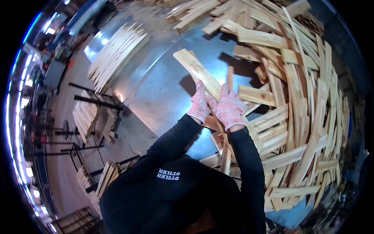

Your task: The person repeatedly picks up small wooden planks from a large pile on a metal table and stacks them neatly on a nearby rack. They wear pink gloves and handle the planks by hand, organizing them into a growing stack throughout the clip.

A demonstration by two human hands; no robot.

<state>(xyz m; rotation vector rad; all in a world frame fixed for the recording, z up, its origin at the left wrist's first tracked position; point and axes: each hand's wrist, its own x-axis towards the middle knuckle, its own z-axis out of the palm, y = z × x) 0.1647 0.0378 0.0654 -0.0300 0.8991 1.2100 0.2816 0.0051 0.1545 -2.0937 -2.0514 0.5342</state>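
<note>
Here's the action: 2 gloved hands on a pale wooden board (199,74), which slants up and leftward over the shiny metal tabletop (156,87). The left hand (199,102) grips it along its near left side, the right hand (229,108) is closed around its lower end, and neither is spread wide. Another wooden edge peeks out beside the board's far end; whether that piece is gripped too, no telling from here. Now look at the score, and it seems to be a sorting job well short of finished! On the far left side lies a neat stack (117,54), strips side by side, which looks like the done portion. Further left, boards (85,119) sit grouped on a dark metal rack (97,102), perhaps sorted as well, though that's a judgement call. But over on the right, what a tangle: a big heap (304,117) of planks and offcuts, crossing at every angle, plenty left by the look of it. More lumber (194,13) lies at the far edge, and whether it counts as handled or waiting, this view can't settle.
</note>
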